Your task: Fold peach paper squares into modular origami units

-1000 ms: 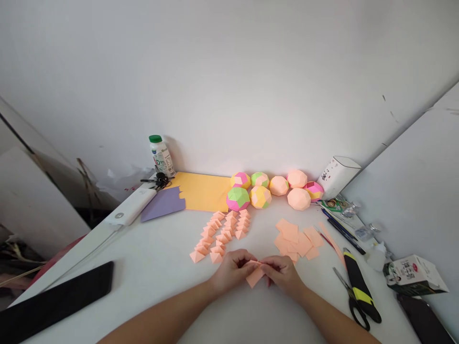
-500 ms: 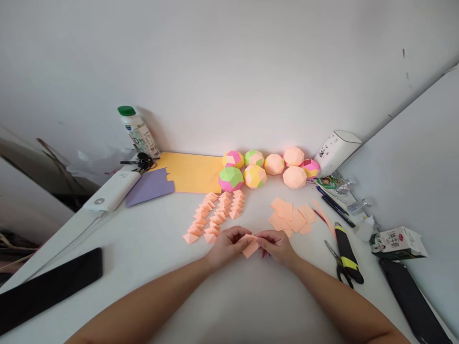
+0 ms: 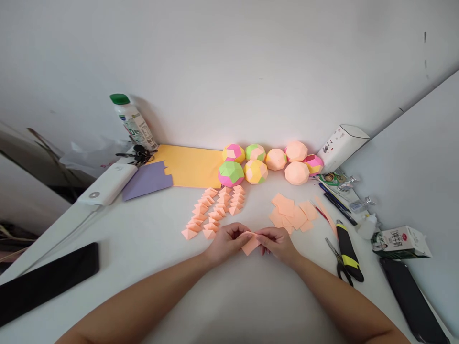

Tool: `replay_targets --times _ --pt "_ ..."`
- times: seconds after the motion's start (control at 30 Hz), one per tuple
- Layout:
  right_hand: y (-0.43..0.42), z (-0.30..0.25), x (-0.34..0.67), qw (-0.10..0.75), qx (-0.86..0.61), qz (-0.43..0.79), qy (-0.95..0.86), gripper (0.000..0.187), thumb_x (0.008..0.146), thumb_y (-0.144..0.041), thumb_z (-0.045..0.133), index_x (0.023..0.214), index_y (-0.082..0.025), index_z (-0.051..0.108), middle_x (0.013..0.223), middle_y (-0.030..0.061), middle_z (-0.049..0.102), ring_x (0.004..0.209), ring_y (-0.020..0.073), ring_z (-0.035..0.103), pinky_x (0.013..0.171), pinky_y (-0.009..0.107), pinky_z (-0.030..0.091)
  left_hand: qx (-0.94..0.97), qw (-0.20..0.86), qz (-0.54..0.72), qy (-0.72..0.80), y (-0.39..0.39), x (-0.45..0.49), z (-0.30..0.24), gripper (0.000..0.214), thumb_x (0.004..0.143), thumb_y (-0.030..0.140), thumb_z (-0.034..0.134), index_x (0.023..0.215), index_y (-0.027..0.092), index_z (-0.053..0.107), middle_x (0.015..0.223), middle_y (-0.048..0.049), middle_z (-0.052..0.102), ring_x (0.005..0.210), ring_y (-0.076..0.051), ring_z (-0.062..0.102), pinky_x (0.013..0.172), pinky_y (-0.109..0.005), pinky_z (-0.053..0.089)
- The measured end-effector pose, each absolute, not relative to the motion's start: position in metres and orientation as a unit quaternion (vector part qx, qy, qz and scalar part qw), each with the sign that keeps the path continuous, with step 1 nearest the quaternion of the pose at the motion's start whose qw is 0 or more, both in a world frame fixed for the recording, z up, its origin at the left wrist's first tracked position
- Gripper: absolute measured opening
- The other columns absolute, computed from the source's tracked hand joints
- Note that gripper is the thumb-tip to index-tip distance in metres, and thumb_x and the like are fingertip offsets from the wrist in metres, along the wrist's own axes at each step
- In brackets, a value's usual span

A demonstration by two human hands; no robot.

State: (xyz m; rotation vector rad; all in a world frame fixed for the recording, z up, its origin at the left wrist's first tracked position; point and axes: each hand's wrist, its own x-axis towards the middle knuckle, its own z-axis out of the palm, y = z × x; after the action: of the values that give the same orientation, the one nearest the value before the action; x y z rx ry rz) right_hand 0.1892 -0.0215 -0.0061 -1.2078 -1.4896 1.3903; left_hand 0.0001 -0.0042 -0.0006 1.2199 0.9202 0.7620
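A white table (image 3: 150,258) was seen from above, with two bare forearms reaching in from the bottom edge. At the centre of the table, the left hand (image 3: 225,242) and the right hand (image 3: 278,243) were brought together, fingertips curled inward. A small peach paper piece (image 3: 250,244) was pinched between them, gripped at its upper edge by both sets of fingers, its lower corner hanging toward the table.

At 3 o'clock from the hands, black scissors (image 3: 344,260) with yellow bands were laid near the table's right edge. Further on at 4 o'clock, a long black case (image 3: 412,301) was seen, and above it a small carton (image 3: 399,242) lying on its side. At 8 o'clock, well apart, a black phone (image 3: 43,284) was lying flat.

Just beyond the hands, at 11 o'clock, rows of folded peach units (image 3: 213,212) were set out. At 1 o'clock, a loose heap of flat peach squares (image 3: 292,214) was spread, with pens (image 3: 335,203) beside it.

Further back, at 12 o'clock, seven paper balls (image 3: 267,165) were grouped against the wall, some peach, some multicoloured. To their left a yellow sheet (image 3: 190,166) and a purple sheet (image 3: 148,179) were lying, then a white power bank (image 3: 107,184), keys (image 3: 138,154) and a green-capped bottle (image 3: 132,122). At 2 o'clock, a white box (image 3: 340,145) was leaning against the wall.
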Motion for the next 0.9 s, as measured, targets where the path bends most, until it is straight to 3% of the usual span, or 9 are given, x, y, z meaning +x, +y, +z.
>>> replay_targets --times 0.23,0.67,0.9 --pt "-0.0208 -0.0062 0.1901 0.375 -0.472 0.557 -0.572 0.022 0.08 -0.035 0.062 0.083 -0.015 0.07 0.059 0.0001 0.063 0.043 0.0091 0.056 0.04 0.02 0.039 0.535 0.658 0.315 0.426 -0.0044 -0.0012 -0.0022 0.029 0.078 0.043 0.06 0.07 0.016 0.055 0.055 0.0045 0.049 0.048 -0.007 0.04 0.045 -0.019 0.031" --pt "-0.0189 -0.0021 0.1909 0.358 -0.49 0.575 -0.549 0.025 0.078 -0.038 0.063 0.082 -0.015 0.07 0.059 0.0005 0.063 0.043 0.01 0.057 0.04 0.021 0.039 0.512 0.682 0.313 0.418 -0.0025 -0.0043 0.004 0.035 0.086 0.044 0.046 0.067 0.016 0.054 0.051 0.0041 0.046 0.047 -0.008 0.041 0.045 -0.02 0.031" --pt "-0.019 -0.0044 0.1911 0.359 -0.482 0.578 -0.552 0.025 0.078 -0.038 0.064 0.083 -0.015 0.07 0.055 -0.0012 0.06 0.042 0.0093 0.055 0.04 0.02 0.039 0.525 0.681 0.331 0.388 -0.0052 -0.0038 0.0026 0.024 0.082 0.039 0.054 0.083 0.016 0.061 0.071 -0.0001 0.058 0.055 -0.009 0.048 0.049 -0.021 0.038"
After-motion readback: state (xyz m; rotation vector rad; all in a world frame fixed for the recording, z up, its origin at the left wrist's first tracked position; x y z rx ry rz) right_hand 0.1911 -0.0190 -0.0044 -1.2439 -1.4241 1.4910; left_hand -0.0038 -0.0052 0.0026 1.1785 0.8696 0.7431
